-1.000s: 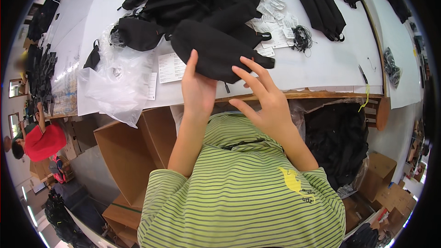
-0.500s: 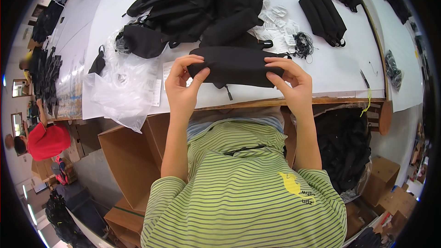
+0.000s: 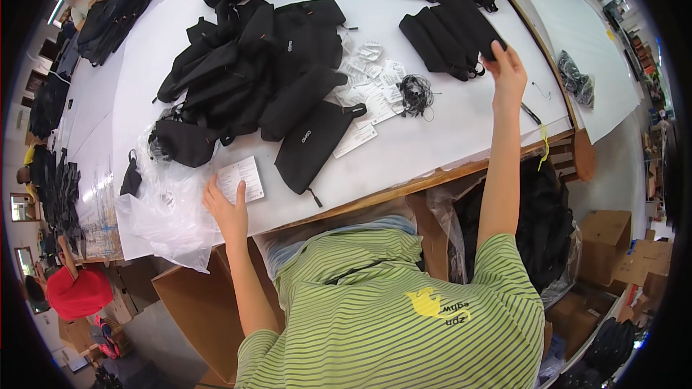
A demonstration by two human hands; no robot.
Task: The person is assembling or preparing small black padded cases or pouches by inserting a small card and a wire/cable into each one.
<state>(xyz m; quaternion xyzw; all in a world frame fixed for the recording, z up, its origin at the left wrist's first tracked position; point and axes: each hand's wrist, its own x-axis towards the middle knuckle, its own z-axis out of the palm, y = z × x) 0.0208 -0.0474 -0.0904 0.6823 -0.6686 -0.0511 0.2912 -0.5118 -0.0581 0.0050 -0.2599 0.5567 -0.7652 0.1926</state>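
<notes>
My right hand (image 3: 507,72) reaches out to the right, thumb and fingers closed on the near end of a black fabric pouch (image 3: 465,25). That pouch lies along the right side of a row of similar black pouches (image 3: 431,42). On the left, my left hand (image 3: 228,210) is at the edge of a stack of white printed cards (image 3: 244,179), fingers apart and the thumb over the stack. Another black zip pouch (image 3: 306,150) with a pull tab lies between my hands, beside a large heap of black pouches (image 3: 238,75).
Clear plastic bags (image 3: 169,209) spill over the table's front edge at left. White tags (image 3: 371,72) and a bundle of black cords (image 3: 417,96) lie mid-table. A pen-like tool (image 3: 531,113) rests near the right edge. Cardboard boxes (image 3: 198,310) stand below.
Both hands held a black pouch in front of me before. My right hand has carried it to the row at right; my left hand let go and moved to the white cards. The view has shifted.
</notes>
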